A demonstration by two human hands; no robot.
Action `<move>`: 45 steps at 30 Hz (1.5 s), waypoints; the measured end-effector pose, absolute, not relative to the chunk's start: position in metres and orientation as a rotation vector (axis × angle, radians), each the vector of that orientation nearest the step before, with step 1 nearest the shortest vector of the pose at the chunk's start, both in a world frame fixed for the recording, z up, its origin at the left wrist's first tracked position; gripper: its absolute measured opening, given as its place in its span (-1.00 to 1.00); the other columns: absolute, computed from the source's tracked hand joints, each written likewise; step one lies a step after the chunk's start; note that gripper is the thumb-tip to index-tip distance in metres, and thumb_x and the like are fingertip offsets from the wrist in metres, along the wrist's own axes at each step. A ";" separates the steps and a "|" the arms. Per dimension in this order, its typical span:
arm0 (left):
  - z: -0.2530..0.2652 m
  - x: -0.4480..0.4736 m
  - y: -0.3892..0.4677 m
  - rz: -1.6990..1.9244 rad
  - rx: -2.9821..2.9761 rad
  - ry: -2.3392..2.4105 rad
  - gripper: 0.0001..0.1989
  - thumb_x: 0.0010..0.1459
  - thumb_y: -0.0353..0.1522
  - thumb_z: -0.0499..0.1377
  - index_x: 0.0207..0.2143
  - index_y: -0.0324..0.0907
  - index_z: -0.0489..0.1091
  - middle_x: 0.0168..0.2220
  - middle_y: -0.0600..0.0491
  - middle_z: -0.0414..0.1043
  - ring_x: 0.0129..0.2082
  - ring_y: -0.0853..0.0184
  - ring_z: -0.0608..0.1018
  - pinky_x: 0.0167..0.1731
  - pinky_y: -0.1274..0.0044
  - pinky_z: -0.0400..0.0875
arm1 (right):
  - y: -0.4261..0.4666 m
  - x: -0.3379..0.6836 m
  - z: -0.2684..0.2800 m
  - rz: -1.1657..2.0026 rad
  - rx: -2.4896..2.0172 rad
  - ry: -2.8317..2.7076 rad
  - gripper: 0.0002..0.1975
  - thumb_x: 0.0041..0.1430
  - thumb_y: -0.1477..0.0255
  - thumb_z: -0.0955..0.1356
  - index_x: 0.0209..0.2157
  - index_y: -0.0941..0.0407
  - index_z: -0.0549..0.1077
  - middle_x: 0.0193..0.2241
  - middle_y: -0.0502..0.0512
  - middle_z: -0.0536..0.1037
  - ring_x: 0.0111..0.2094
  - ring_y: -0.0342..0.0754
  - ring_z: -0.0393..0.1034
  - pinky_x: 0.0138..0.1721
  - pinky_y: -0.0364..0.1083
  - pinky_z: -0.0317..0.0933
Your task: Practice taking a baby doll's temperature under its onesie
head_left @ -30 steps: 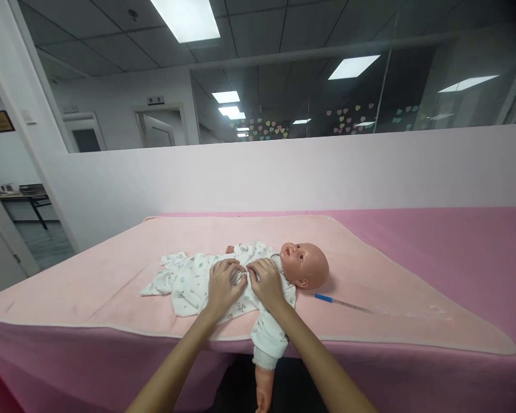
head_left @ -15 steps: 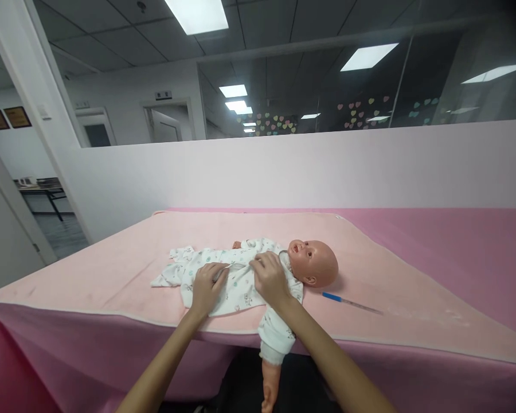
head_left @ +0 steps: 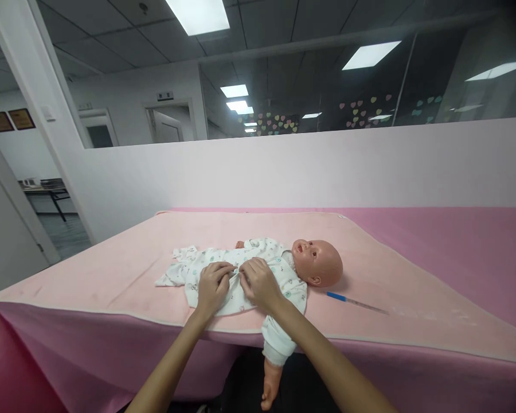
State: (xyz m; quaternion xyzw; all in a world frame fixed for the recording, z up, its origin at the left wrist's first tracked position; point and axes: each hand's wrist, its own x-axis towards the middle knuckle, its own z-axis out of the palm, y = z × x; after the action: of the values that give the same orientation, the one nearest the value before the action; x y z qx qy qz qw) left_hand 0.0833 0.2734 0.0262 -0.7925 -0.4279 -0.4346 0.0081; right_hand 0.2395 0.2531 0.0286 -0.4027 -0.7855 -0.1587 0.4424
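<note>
A baby doll [head_left: 319, 263] lies on its back with its head to the right, dressed in a white printed romper [head_left: 264, 248]. One doll arm [head_left: 272, 381] hangs over the table's front edge. My left hand [head_left: 214, 284] is closed on the front of the romper at the belly, thumb and fingers pinching the cloth. Close to its right, my right hand [head_left: 258, 281] also pinches the romper's front opening. Any fastener between the fingertips is too small to make out.
A thermometer with a blue cap [head_left: 336, 296] lies right of the doll, below its head. The peach blanket [head_left: 124, 258] covers the table over a pink cloth [head_left: 447, 252]. Behind stands a white wall [head_left: 305, 172] with glass above it.
My right hand has moved left along the romper, and its fingertips now sit close to those of my left hand. The cloth between them is drawn together.
</note>
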 end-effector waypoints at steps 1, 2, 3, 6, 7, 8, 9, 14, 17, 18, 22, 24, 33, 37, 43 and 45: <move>0.027 0.084 0.272 -1.373 -2.487 -1.334 -0.69 0.13 -0.40 -0.08 -0.27 -0.05 0.44 -0.24 0.07 0.43 -0.18 0.28 0.39 -0.15 0.36 0.24 | 0.254 0.240 0.028 -0.384 -1.003 -1.934 -0.87 0.13 0.54 0.17 -0.40 0.13 0.31 -0.47 0.05 0.39 -0.37 -0.08 0.24 -0.21 -0.07 0.12; 0.028 0.084 0.270 -1.384 -2.499 -1.324 -0.70 0.14 -0.38 -0.09 -0.26 -0.05 0.44 -0.24 0.06 0.43 -0.18 0.27 0.39 -0.15 0.36 0.23 | 0.255 0.240 0.028 -0.379 -1.010 -1.926 -0.87 0.15 0.53 0.17 -0.39 0.12 0.32 -0.47 0.05 0.40 -0.37 -0.09 0.24 -0.22 -0.08 0.12; 0.029 0.084 0.269 -1.388 -2.513 -1.308 -0.70 0.15 -0.35 -0.08 -0.24 -0.06 0.43 -0.23 0.05 0.42 -0.17 0.27 0.39 -0.15 0.36 0.23 | 0.256 0.240 0.027 -0.379 -1.019 -1.921 -0.88 0.15 0.53 0.18 -0.38 0.12 0.32 -0.46 0.05 0.40 -0.37 -0.09 0.25 -0.22 -0.08 0.12; 0.031 0.086 0.265 -1.339 -2.543 -1.248 -0.75 0.13 -0.31 -0.03 -0.23 -0.07 0.41 -0.22 0.04 0.42 -0.17 0.26 0.39 -0.15 0.37 0.22 | 0.259 0.240 0.024 -0.380 -1.044 -1.922 -0.88 0.17 0.51 0.19 -0.37 0.12 0.34 -0.45 0.05 0.41 -0.35 -0.08 0.27 -0.23 -0.08 0.12; 0.031 0.087 0.265 -1.305 -2.546 -1.234 -0.77 0.11 -0.31 0.00 -0.25 -0.07 0.41 -0.22 0.04 0.42 -0.17 0.25 0.39 -0.15 0.38 0.22 | 0.260 0.240 0.024 -0.378 -1.050 -1.924 -0.87 0.17 0.51 0.19 -0.36 0.12 0.35 -0.45 0.06 0.41 -0.34 -0.08 0.27 -0.23 -0.08 0.12; 0.032 0.088 0.264 -1.271 -2.542 -1.229 -0.79 0.09 -0.31 0.02 -0.26 -0.08 0.40 -0.22 0.04 0.41 -0.17 0.25 0.39 -0.15 0.38 0.22 | 0.261 0.241 0.023 -0.375 -1.054 -1.925 -0.87 0.17 0.50 0.20 -0.36 0.12 0.36 -0.44 0.06 0.41 -0.34 -0.07 0.27 -0.23 -0.07 0.13; 0.032 0.089 0.264 -1.241 -2.531 -1.230 -0.81 0.07 -0.33 0.03 -0.28 -0.08 0.39 -0.22 0.04 0.41 -0.17 0.25 0.38 -0.15 0.38 0.21 | 0.261 0.241 0.022 -0.371 -1.057 -1.926 -0.87 0.17 0.50 0.20 -0.36 0.12 0.37 -0.44 0.07 0.41 -0.33 -0.07 0.27 -0.23 -0.07 0.13; 0.031 0.093 0.265 -1.159 -2.494 -1.242 -0.86 0.05 -0.37 0.03 -0.31 -0.11 0.34 -0.20 0.04 0.40 -0.16 0.25 0.37 -0.15 0.39 0.18 | 0.262 0.241 0.021 -0.362 -1.069 -1.932 -0.87 0.15 0.51 0.22 -0.35 0.12 0.40 -0.44 0.06 0.41 -0.33 -0.07 0.26 -0.23 -0.06 0.13; 0.029 0.092 0.268 -1.161 -2.505 -1.251 -0.88 0.06 -0.37 0.03 -0.33 -0.11 0.33 -0.21 0.06 0.40 -0.16 0.26 0.37 -0.15 0.40 0.18 | 0.262 0.241 0.021 -0.342 -1.064 -1.929 -0.87 0.15 0.51 0.23 -0.35 0.12 0.40 -0.43 0.06 0.41 -0.32 -0.07 0.26 -0.23 -0.06 0.14; 0.028 0.092 0.268 -1.172 -2.509 -1.259 -0.89 0.07 -0.37 0.03 -0.34 -0.11 0.33 -0.21 0.07 0.40 -0.16 0.26 0.37 -0.15 0.41 0.18 | 0.262 0.241 0.021 -0.330 -1.060 -1.926 -0.87 0.14 0.52 0.23 -0.35 0.11 0.41 -0.43 0.06 0.41 -0.32 -0.07 0.26 -0.23 -0.06 0.14; 0.028 0.089 0.271 -1.226 -2.533 -1.281 -0.88 0.09 -0.34 0.03 -0.33 -0.09 0.34 -0.22 0.10 0.40 -0.16 0.28 0.38 -0.16 0.42 0.19 | 0.260 0.242 0.021 -0.271 -1.047 -1.916 -0.87 0.14 0.52 0.23 -0.35 0.10 0.41 -0.42 0.05 0.42 -0.32 -0.08 0.25 -0.23 -0.07 0.14; 0.028 0.089 0.271 -1.243 -2.557 -1.284 -0.86 0.10 -0.32 0.02 -0.32 -0.08 0.35 -0.22 0.10 0.41 -0.16 0.28 0.38 -0.15 0.42 0.19 | 0.259 0.242 0.022 -0.250 -1.049 -1.907 -0.86 0.15 0.53 0.23 -0.34 0.10 0.41 -0.42 0.04 0.42 -0.32 -0.08 0.25 -0.23 -0.08 0.14; 0.029 0.086 0.272 -1.365 -2.641 -1.318 -0.88 0.07 -0.30 0.07 -0.38 -0.07 0.40 -0.28 0.11 0.46 -0.18 0.29 0.41 -0.10 0.41 0.19 | 0.259 0.243 0.022 -0.189 -1.013 -1.880 -0.83 0.15 0.54 0.22 -0.32 0.09 0.42 -0.42 0.04 0.44 -0.32 -0.07 0.27 -0.21 -0.07 0.14; 0.030 0.086 0.271 -1.439 -2.620 -1.332 -0.84 0.04 -0.26 0.10 -0.49 -0.12 0.39 -0.39 0.09 0.46 -0.27 0.29 0.44 -0.15 0.42 0.23 | 0.258 0.243 0.023 -0.176 -1.016 -1.826 -0.84 0.14 0.54 0.22 -0.33 0.10 0.41 -0.42 0.04 0.44 -0.32 -0.07 0.27 -0.22 -0.08 0.14; 0.027 0.085 0.273 -1.616 -2.480 -1.455 -0.69 0.05 -0.20 0.07 -0.65 -0.18 0.27 -0.60 0.11 0.34 -0.47 0.36 0.41 -0.34 0.50 0.28 | 0.257 0.244 0.023 -0.206 -1.061 -1.759 -0.83 0.13 0.57 0.20 -0.35 0.12 0.40 -0.44 0.04 0.44 -0.33 -0.07 0.27 -0.23 -0.09 0.14; 0.025 0.084 0.273 -1.788 -2.334 -1.530 -0.74 0.04 -0.20 0.08 -0.58 -0.18 0.26 -0.57 0.12 0.33 -0.49 0.38 0.40 -0.43 0.54 0.29 | 0.258 0.244 0.023 -0.217 -1.065 -1.756 -0.84 0.11 0.57 0.21 -0.36 0.12 0.39 -0.44 0.05 0.44 -0.33 -0.07 0.27 -0.23 -0.09 0.13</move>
State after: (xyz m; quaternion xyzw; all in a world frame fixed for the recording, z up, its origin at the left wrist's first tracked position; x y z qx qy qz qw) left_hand 0.0837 0.2732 0.0255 -0.7017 -0.4599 -0.5373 -0.0864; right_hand 0.2440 0.2575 0.0227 -0.4427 -0.7302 -0.0902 0.5125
